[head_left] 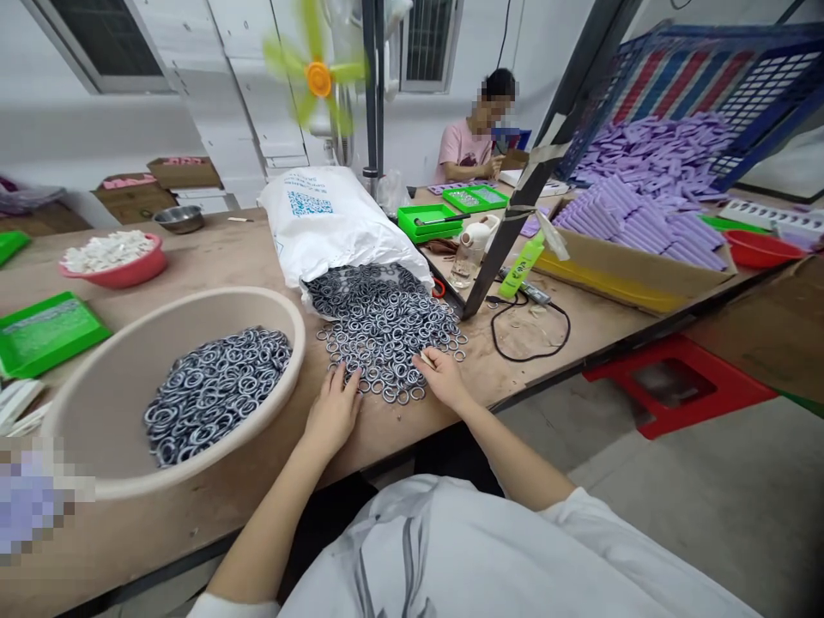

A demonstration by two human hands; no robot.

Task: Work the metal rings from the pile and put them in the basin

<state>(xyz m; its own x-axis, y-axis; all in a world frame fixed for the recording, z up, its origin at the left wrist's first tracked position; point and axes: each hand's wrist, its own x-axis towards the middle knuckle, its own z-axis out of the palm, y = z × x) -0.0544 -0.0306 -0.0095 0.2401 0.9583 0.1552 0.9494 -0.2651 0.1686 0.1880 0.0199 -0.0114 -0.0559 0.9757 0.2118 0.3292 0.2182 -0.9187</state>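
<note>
Grey metallic rings [392, 330] spill from the mouth of a white sack [322, 223] onto the wooden table. At the near left edge of this pile, my left hand [333, 410] lies with its fingers apart, fingertips touching the outer rings and nothing held. My right hand [443, 378] is at the pile's right edge, thumb and fingers closed on a small pale stick [427, 359]. Its far end is too small to make out. Left of my left hand stands a large beige basin [96, 412] with many similar rings [219, 386] heaped inside.
A dark metal post [515, 206] rises right of the sack, near a green bottle [523, 264] and a black cable [531, 356]. A carton [618, 279] holds purple pieces. Green trays [51, 330] and a red bowl [138, 270] lie left. A co-worker [469, 146] sits across, behind a fan [318, 79].
</note>
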